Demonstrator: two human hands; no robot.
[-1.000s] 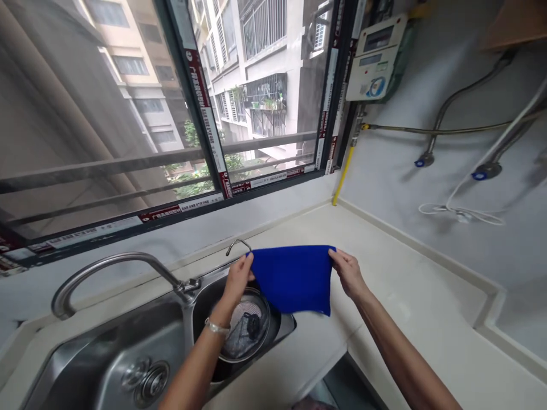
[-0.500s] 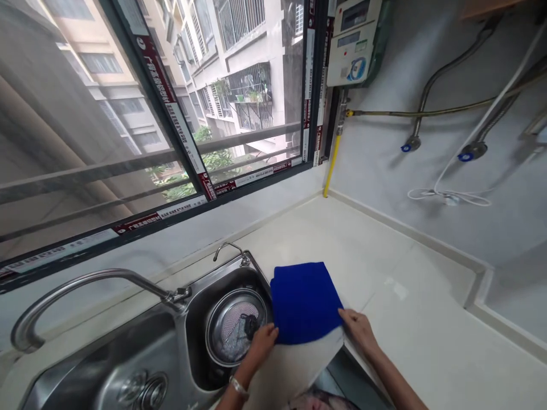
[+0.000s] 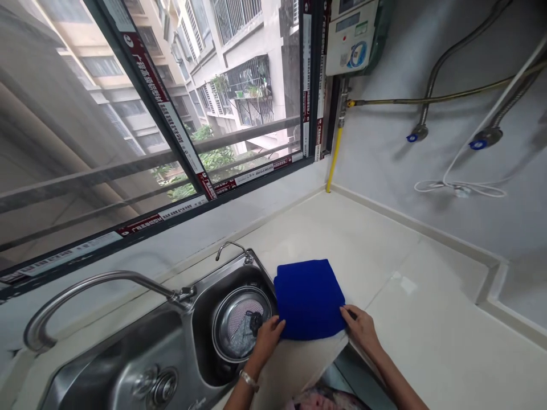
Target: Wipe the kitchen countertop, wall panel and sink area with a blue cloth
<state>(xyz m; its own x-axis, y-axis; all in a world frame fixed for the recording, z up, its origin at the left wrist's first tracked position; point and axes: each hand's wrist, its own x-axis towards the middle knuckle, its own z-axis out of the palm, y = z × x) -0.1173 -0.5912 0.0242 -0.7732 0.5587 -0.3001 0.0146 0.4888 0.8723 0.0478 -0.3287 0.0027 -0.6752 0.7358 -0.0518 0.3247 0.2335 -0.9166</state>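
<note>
The left hand (image 3: 268, 337) pinches the blue cloth (image 3: 310, 299) at its bottom left corner, and the right hand (image 3: 362, 329) pinches it near the bottom right one. The cloth lies flat on the pale counter (image 3: 427, 319), low in the middle of the frame, mostly above the fingertips.

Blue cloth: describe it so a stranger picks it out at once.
Beneath the dark-framed window, a steel sink is set into a pale countertop. Just right of the sink lies the blue cloth, between left hand and right hand. Broad, flat and solid blue, it stands out from the grey steel and pale surface around it.
</note>
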